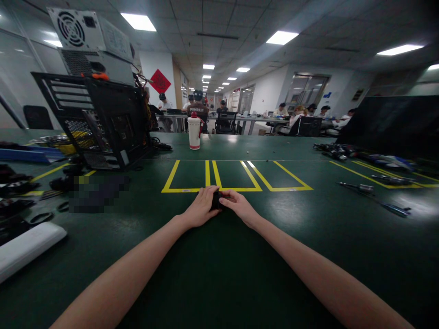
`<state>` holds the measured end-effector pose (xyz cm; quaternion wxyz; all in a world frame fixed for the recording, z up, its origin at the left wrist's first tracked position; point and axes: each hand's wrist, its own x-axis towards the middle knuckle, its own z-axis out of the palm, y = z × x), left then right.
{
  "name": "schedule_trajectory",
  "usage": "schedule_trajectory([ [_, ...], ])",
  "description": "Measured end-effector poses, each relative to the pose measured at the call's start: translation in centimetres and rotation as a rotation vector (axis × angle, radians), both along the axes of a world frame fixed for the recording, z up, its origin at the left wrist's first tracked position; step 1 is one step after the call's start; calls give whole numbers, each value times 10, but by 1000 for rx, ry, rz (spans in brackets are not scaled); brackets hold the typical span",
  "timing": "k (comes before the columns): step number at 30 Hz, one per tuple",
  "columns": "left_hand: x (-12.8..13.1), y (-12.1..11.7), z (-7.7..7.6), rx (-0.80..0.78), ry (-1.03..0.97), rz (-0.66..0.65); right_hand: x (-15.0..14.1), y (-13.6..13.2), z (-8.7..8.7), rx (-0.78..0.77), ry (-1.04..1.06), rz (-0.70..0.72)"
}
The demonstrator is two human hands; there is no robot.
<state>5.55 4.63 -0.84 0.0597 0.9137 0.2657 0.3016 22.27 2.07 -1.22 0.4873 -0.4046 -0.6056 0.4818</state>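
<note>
Both my arms reach out over a dark green table (pixel 219 274). My left hand (pixel 201 208) and my right hand (pixel 237 204) meet near the front edge of the yellow taped boxes (pixel 236 176). Between them sits a small black object (pixel 216 200), mostly hidden by the fingers. Both hands curl around it, the fingers closed on its sides. What the object is cannot be made out.
An open black computer case (pixel 103 121) with a grey power supply (pixel 89 43) on top stands at the left. A white cup with a red lid (pixel 194 131) is behind the boxes. Screwdrivers (pixel 373 194) lie at right, a white bar (pixel 27 246) at left. People sit at far tables.
</note>
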Motion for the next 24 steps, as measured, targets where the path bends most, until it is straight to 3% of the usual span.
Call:
schedule_trajectory([
  [5,0,-1,1,-1,4,-18,0,-5,7,0,55,103],
  [14,-1,-3,4,-28,6,5,-1,-1,2,-22,-7,-9],
  [19,0,-5,3,-6,36,66,3,-1,3,-32,49,120],
  [24,1,-5,0,18,25,146,2,-2,6,-9,57,92],
])
